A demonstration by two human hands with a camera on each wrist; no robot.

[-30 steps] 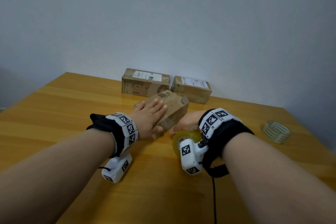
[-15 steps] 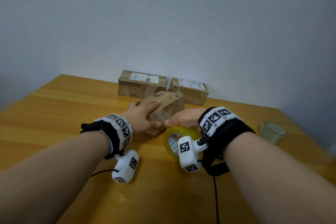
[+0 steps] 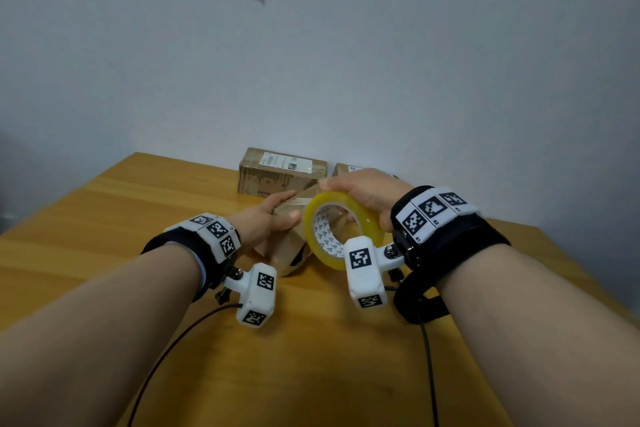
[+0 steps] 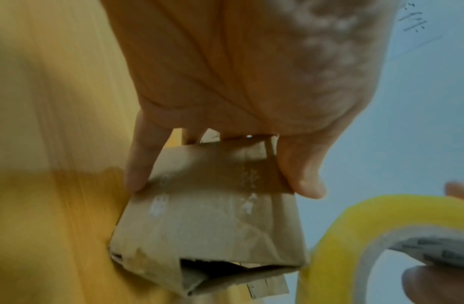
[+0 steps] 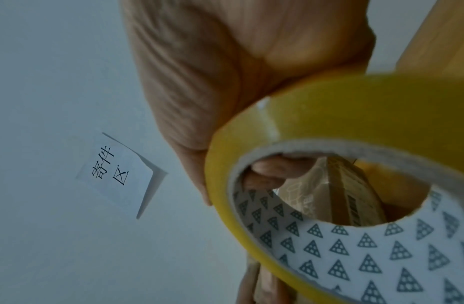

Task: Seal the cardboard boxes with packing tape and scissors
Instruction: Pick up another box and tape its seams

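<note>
- I judge the step to be laying tape on the small cardboard box point(image 3: 281, 246): I should bring the free end down square over the gaping flap seam, which shows in the left wrist view, then press it flat.
- My left hand point(image 3: 266, 218) clamps that box between thumb and fingers, tilted on the wooden table point(image 3: 104, 218).
- My right hand point(image 3: 363, 189) is curled through the yellow tape roll point(image 3: 341, 229), held just beside the box.
- Two more boxes point(image 3: 280, 172) wait by the wall; I see no scissors.

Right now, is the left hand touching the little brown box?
Touching. The left wrist view shows the left hand gripping the small cardboard box, thumb on one side and fingers on the other, with no gap.
</note>
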